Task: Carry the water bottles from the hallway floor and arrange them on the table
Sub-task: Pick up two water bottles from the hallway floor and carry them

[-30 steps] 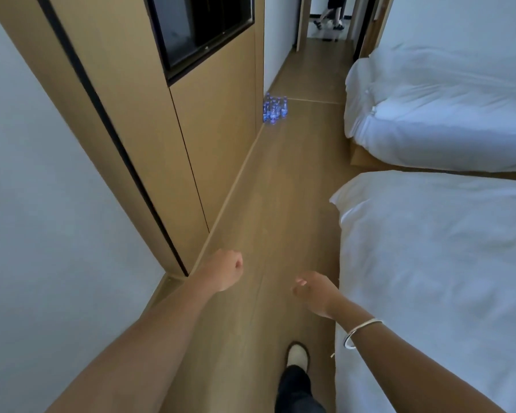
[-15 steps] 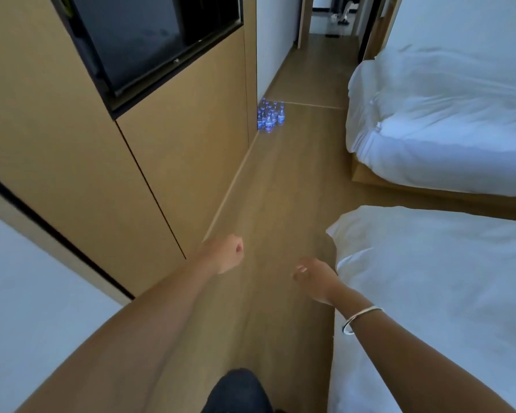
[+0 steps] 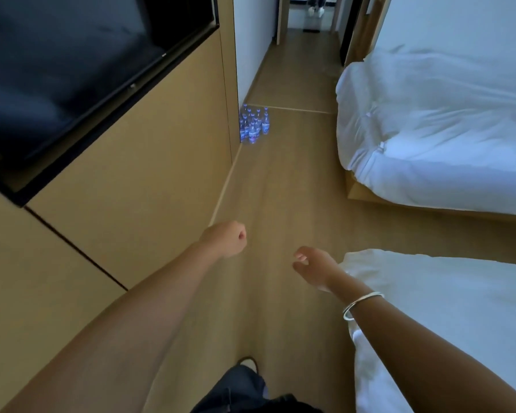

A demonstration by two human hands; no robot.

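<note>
over the last second the view had closed in along the pale wooden plank floor (image 3: 283, 186): the cluster of small clear plastic water bottles with blue labels (image 3: 253, 126) stood larger and lower in the head view than a second before, and the black television screen set into the tan wood-panelled wall (image 3: 72, 73) had swung up to fill the upper left. the bottles stood upright in a tight group on the floor, tucked against the corner where the wood panelling ended and the white wall began, well ahead of both hands and apart from them. the left hand (image 3: 227, 238) was stretched forward with its fingers curled into a loose fist, holding nothing. the right hand (image 3: 313, 263), a thin silver bangle (image 3: 359, 304) on its wrist, hung in front with fingers relaxed and slightly bent, also empty, just beside the corner of the near bed with its white duvet (image 3: 444, 323). a second white-covered bed (image 3: 435, 123) lay further on to the right, and a dark trouser leg (image 3: 239, 386) showed at the bottom edge where a pale shoe had shown a second earlier, which fitted a stride in progress. judged from this, the task was in its approach stage: no bottle had yet been picked up, and the table was not in view. the next move would likely call for walking on to the corner and bending down to grip the bottles, which stood so closely packed that a careless reach might topple some.
</note>
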